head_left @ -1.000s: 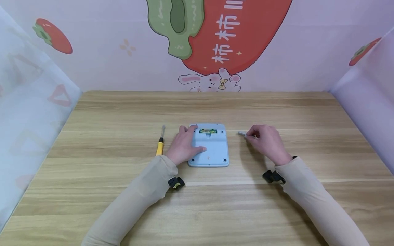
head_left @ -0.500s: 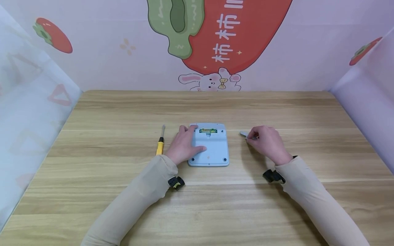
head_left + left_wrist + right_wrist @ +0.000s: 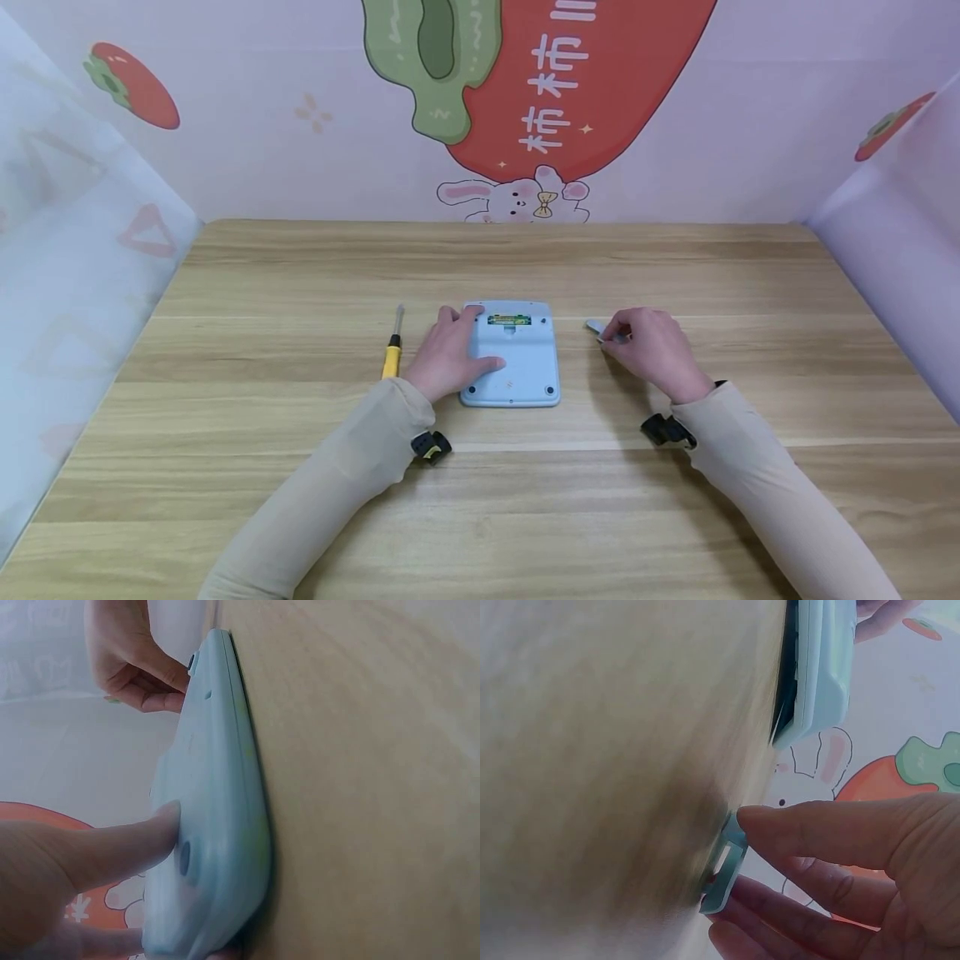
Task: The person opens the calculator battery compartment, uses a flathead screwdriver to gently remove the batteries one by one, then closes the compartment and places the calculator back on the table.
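Note:
A light blue calculator (image 3: 521, 367) lies back side up on the wooden table, and a green battery (image 3: 509, 320) shows in its uncovered compartment. My left hand (image 3: 446, 354) holds its left side, thumb across the back and fingers at the edge; the left wrist view shows a fingertip low against the side. To the right of the calculator, my right hand (image 3: 652, 342) pinches a small light blue battery cover (image 3: 726, 879) between thumb and fingers. This cover is tilted, close to the tabletop. Some of the right fingers are hidden in the head view.
A screwdriver (image 3: 392, 360) with a yellow handle lies left of the left hand, its tip pointing away; the sleeve hides its handle end. Behind the wooden table (image 3: 517, 517) stands a printed backdrop (image 3: 247, 158), with pale side panels left and right.
The battery cover has turned in my right fingers, so that more of its flat face shows. My left hand and the calculator have stayed in place.

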A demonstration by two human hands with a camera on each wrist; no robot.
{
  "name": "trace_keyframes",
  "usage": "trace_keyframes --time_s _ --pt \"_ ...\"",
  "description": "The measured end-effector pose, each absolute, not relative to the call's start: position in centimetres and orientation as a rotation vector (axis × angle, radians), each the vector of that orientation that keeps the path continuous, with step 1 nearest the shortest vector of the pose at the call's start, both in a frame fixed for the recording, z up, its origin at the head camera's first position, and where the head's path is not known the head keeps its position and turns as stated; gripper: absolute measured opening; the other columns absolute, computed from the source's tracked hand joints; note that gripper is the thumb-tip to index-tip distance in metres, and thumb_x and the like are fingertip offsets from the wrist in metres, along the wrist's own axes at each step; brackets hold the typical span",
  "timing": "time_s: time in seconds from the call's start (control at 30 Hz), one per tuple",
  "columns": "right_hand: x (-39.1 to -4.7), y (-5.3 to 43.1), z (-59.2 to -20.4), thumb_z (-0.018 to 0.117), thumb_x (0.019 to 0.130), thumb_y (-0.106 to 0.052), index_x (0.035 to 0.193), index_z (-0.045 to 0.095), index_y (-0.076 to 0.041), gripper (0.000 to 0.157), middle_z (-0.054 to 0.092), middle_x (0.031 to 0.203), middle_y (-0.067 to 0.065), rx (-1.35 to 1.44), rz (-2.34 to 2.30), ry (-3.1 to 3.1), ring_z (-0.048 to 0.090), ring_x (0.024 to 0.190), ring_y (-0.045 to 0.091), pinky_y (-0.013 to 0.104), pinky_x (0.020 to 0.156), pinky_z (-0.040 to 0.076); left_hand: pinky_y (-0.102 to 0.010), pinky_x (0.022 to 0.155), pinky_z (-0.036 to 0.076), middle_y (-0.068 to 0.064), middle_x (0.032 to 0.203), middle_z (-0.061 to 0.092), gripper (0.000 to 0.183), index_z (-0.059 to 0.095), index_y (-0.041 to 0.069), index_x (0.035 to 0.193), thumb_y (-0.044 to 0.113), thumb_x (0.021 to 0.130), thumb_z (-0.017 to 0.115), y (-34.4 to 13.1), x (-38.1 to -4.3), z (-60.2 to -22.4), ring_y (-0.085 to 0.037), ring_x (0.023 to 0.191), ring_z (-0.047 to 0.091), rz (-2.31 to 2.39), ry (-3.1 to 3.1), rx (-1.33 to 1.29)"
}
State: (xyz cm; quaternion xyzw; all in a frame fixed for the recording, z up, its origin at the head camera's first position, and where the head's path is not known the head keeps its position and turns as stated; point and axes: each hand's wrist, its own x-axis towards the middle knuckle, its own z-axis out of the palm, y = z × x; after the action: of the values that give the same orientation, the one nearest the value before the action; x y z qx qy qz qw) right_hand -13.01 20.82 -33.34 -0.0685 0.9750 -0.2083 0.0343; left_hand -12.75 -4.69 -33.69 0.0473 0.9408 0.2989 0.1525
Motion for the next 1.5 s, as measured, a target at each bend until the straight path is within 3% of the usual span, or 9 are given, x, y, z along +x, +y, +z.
trace_keyframes --time_s 0.37,0.8,1.27,1.5 --pt "-12.7 18.9 -31.8 0.062 0.085 -0.015 0.101 0.067 -0.006 0.018 0.065 0.107 0.015 -0.238 -0.689 2.982 0.059 0.097 0.032 0.046 0.083 0.046 -0.031 0.078 0.043 -0.014 0.123 0.039 0.077 0.032 0.016 0.143 0.034 0.079 0.072 -4.8 -12.7 -33.6 -0.025 0.097 0.046 0.860 2.691 0.130" --pt "-12.9 16.1 -32.5 0.063 0.086 -0.019 0.121 0.057 -0.004 0.038 0.058 0.123 0.018 -0.317 -0.770 2.873 0.060 0.104 0.033 0.045 0.086 0.051 -0.032 0.080 0.044 -0.014 0.124 0.040 0.076 0.033 0.017 0.143 0.035 0.080 0.072 -4.7 -12.8 -33.6 -0.025 0.098 0.046 0.846 2.697 0.132" --pt "-12.7 15.1 -32.8 0.065 0.085 -0.016 0.123 0.055 -0.004 0.041 0.060 0.118 0.018 -0.368 -0.813 2.849 0.063 0.102 0.030 0.040 0.083 0.053 -0.031 0.077 0.044 -0.014 0.123 0.040 0.076 0.033 0.017 0.142 0.035 0.079 0.072 -4.9 -12.8 -33.7 -0.025 0.096 0.047 0.846 2.707 0.143" --pt "-12.6 14.8 -33.0 0.069 0.083 -0.021 0.128 0.051 -0.004 0.052 0.062 0.116 0.018 -0.351 -0.850 2.809 0.064 0.099 0.028 0.040 0.082 0.053 -0.030 0.076 0.043 -0.014 0.123 0.039 0.076 0.033 0.016 0.143 0.036 0.080 0.071 -4.9 -12.8 -33.7 -0.024 0.095 0.046 0.838 2.710 0.160"
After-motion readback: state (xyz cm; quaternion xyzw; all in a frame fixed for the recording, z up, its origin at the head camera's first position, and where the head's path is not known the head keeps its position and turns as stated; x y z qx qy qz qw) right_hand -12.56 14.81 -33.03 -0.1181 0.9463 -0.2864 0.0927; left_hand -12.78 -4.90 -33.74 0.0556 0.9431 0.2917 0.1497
